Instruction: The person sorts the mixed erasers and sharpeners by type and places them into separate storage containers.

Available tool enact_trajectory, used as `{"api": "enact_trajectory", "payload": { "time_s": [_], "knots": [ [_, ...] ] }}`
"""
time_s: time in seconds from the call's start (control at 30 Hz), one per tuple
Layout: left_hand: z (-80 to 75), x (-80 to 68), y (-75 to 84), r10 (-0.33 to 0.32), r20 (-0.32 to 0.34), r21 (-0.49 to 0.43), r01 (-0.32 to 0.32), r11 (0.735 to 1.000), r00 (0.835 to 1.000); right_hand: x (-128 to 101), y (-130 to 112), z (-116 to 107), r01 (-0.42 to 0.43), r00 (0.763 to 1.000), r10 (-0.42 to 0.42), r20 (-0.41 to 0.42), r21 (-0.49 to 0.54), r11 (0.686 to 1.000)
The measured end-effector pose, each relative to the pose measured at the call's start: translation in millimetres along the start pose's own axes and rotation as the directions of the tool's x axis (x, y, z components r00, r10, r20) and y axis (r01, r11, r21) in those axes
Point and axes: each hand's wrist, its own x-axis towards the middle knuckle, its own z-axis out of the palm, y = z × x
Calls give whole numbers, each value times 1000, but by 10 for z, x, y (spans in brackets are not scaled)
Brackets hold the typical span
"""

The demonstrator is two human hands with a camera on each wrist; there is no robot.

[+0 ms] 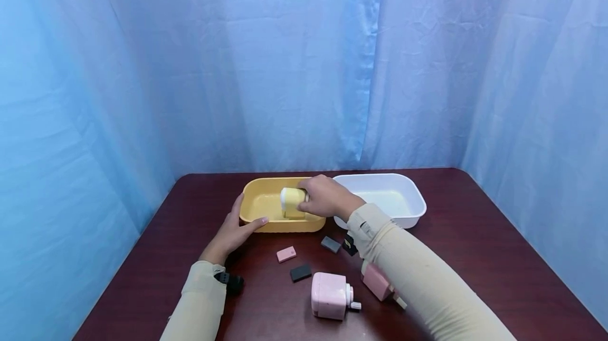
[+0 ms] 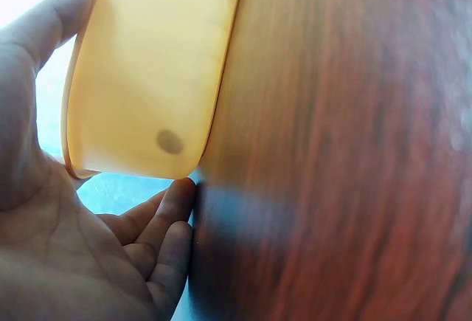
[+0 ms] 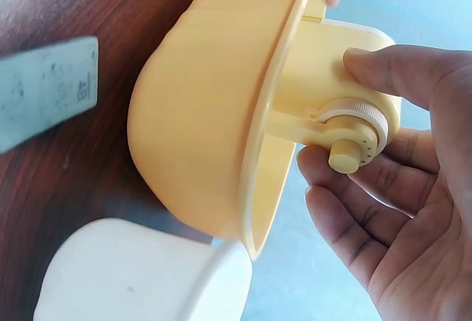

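Nearest the person, on the dark wooden table [image 1: 475,214], a pink sharpener [image 1: 330,295] stood just left of the right sleeve, with a second pink piece [image 1: 377,281] partly hidden beside that sleeve. A little further out lay a black block [image 1: 301,272], a small pink block [image 1: 286,254] and a grey block [image 1: 330,244], all apart from one another; the right wrist view showed a grey block [image 3: 44,99] lying flat near the yellow tub's outer wall. Beyond these, the left hand [image 1: 235,230] rested with straight, relaxed fingers against the near left corner of the yellow tub [image 1: 256,214], thumb along the front wall and fingers up the side (the left wrist view showed the palm [image 2: 51,247] open beside the tub's wall [image 2: 155,77], gripping nothing). The right hand [image 1: 325,197] was curled round a yellow sharpener [image 1: 293,199], holding it over the tub's near right part, low inside the rim; from the right wrist, the thumb [image 3: 391,70] pressed on the body of the sharpener [image 3: 324,63] and the fingers [image 3: 354,188] cupped it below its round knob. Whether it touched the tub floor could not be told. Just right of the yellow tub, touching or nearly so, stood a white tub [image 1: 413,198]. Behind everything hung a blue curtain [image 1: 285,66].
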Motion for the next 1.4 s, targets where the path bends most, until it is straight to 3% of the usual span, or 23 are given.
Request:
{"api": "enact_trajectory", "payload": {
  "time_s": [0.23, 0.73, 1.4],
  "knots": [
    [-30, -23, -9, -5, 6, 4, 5, 1000, 1000, 63, -68, 79, 13, 1000, -13, 0, 19, 1000],
    [-51, -8, -40, -10, 16, 16, 10, 1000, 1000, 163, -170, 195, 44, 999, -44, -10, -47, 998],
    [-87, -43, -31, 9, 21, -21, -9, 1000, 1000, 315, -343, 302, 75, 997, -75, -8, -16, 997]
  ]
}}
